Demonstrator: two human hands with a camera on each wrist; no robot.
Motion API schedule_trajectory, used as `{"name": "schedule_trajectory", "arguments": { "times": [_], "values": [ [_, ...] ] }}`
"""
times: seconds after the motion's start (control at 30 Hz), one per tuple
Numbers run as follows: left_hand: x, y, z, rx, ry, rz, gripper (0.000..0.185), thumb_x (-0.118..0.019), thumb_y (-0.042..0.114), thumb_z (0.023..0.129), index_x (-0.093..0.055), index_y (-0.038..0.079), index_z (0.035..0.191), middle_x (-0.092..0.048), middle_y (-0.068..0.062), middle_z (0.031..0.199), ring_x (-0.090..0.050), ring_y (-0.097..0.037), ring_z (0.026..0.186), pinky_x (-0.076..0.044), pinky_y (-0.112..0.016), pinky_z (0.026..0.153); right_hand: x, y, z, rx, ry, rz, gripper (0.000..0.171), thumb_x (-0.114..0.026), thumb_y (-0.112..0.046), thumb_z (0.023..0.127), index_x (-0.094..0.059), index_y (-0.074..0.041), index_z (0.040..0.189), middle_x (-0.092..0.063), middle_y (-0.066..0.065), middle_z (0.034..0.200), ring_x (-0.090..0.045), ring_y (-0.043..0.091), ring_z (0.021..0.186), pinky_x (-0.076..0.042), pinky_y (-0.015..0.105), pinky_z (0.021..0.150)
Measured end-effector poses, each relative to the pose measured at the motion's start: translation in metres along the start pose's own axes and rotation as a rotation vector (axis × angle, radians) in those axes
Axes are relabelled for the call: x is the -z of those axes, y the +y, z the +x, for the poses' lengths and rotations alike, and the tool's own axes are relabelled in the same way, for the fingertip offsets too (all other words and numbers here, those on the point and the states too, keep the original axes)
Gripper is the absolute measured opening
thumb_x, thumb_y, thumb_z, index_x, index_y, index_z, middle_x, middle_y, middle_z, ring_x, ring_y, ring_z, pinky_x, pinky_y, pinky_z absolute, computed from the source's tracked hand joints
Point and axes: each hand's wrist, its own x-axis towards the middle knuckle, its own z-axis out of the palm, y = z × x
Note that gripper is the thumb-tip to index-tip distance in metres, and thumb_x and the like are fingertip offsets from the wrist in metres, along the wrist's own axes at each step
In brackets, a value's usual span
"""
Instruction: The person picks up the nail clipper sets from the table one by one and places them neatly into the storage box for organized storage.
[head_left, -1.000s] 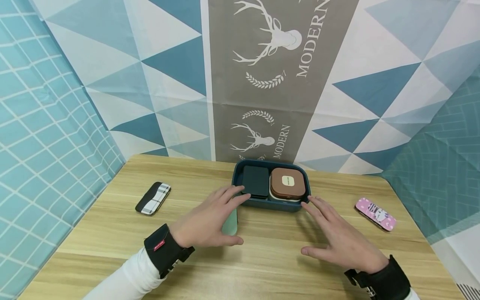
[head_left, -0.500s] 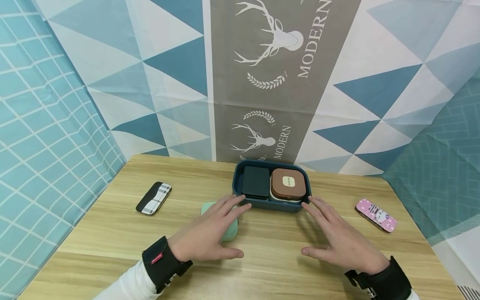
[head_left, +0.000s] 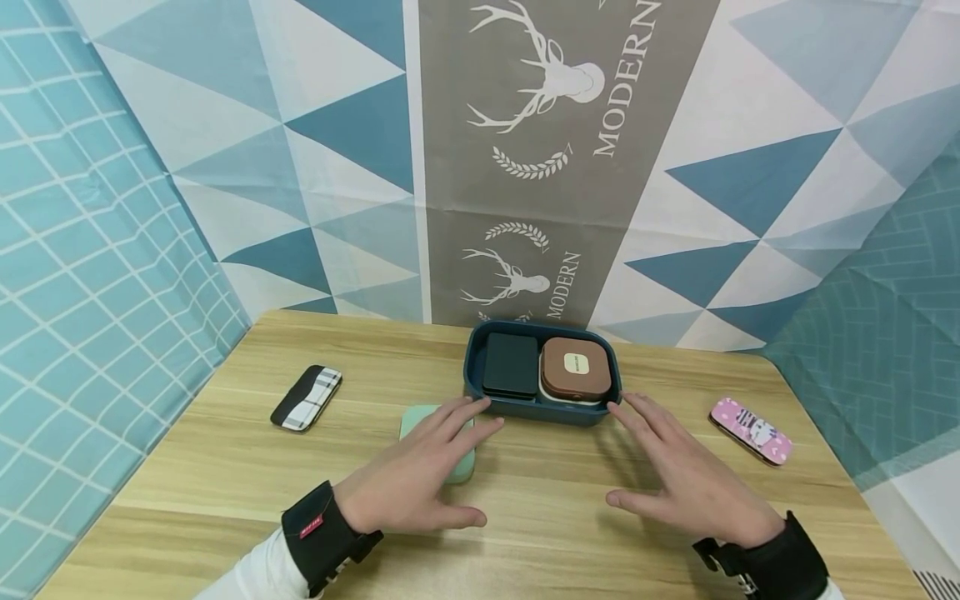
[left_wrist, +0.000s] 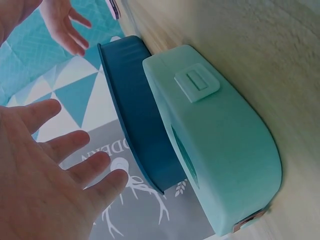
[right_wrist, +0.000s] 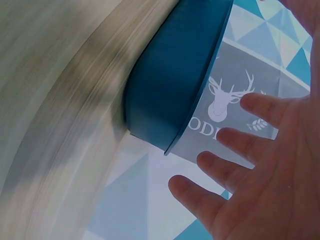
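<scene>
My left hand is held over a mint-green case, fingers spread and grasping nothing. In the left wrist view that green case shows a raised clasp on its side and stands on the table, apart from the fingers. My right hand hovers with spread fingers near the front right corner of a dark blue bin. Inside the bin a black square case sits at left and a brown rounded case with a cream label at right. The right wrist view shows the bin's wall beyond the bare fingers.
A black and white plaid case lies at the table's left. At the right lies a pink case with a cartoon figure. Patterned cloth rises behind the wooden table, close behind the bin.
My left hand has drawn back toward me, uncovering more of the green case. My right hand has hardly moved. Bin and cases stay where they were.
</scene>
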Motion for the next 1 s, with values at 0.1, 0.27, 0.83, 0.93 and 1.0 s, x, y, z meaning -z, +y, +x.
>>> {"name": "schedule_trajectory", "arguments": {
  "times": [0.1,0.27,0.83,0.93,1.0],
  "values": [
    [-0.001,0.0,-0.001,-0.003,0.0,0.003,0.107,-0.084,0.062,0.085,-0.024,0.037,0.169,-0.018,0.006,0.175,-0.02,-0.023,0.159,-0.032,-0.054,0.123,0.001,0.001,0.0,0.002,0.004,0.0,0.104,-0.076,-0.068,0.089,-0.026,-0.028,0.17,-0.027,0.016,0.171,-0.031,0.042,0.154,-0.046,0.064,0.109],
    [-0.002,0.001,-0.002,-0.008,-0.007,0.013,0.107,-0.084,0.063,0.084,-0.024,0.037,0.169,-0.018,0.005,0.175,-0.02,-0.024,0.159,-0.032,-0.053,0.123,0.001,0.004,-0.001,0.004,0.011,-0.005,0.103,-0.075,-0.068,0.089,-0.025,-0.029,0.17,-0.027,0.015,0.171,-0.032,0.042,0.153,-0.047,0.064,0.108],
    [-0.003,0.001,-0.002,-0.022,-0.023,0.004,0.105,-0.082,0.065,0.085,-0.025,0.034,0.169,-0.019,0.001,0.176,-0.02,-0.022,0.16,-0.031,-0.053,0.124,0.007,0.01,-0.003,-0.006,0.034,-0.013,0.102,-0.078,-0.063,0.09,-0.029,-0.024,0.169,-0.027,0.015,0.171,-0.035,0.042,0.151,-0.05,0.063,0.104],
    [-0.003,0.001,-0.002,-0.026,-0.018,-0.005,0.106,-0.084,0.062,0.085,-0.027,0.034,0.169,-0.02,0.0,0.175,-0.02,-0.023,0.16,-0.03,-0.054,0.124,0.009,0.011,-0.004,-0.013,0.034,-0.012,0.102,-0.079,-0.062,0.09,-0.029,-0.023,0.169,-0.027,0.016,0.171,-0.034,0.044,0.151,-0.047,0.064,0.106],
    [-0.004,0.001,-0.002,-0.028,-0.014,-0.009,0.106,-0.085,0.061,0.084,-0.027,0.033,0.169,-0.021,0.0,0.175,-0.02,-0.023,0.16,-0.03,-0.055,0.124,0.01,0.012,-0.004,-0.018,0.032,-0.013,0.102,-0.078,-0.062,0.09,-0.028,-0.024,0.17,-0.027,0.017,0.171,-0.033,0.045,0.151,-0.046,0.064,0.107]
  ]
}}
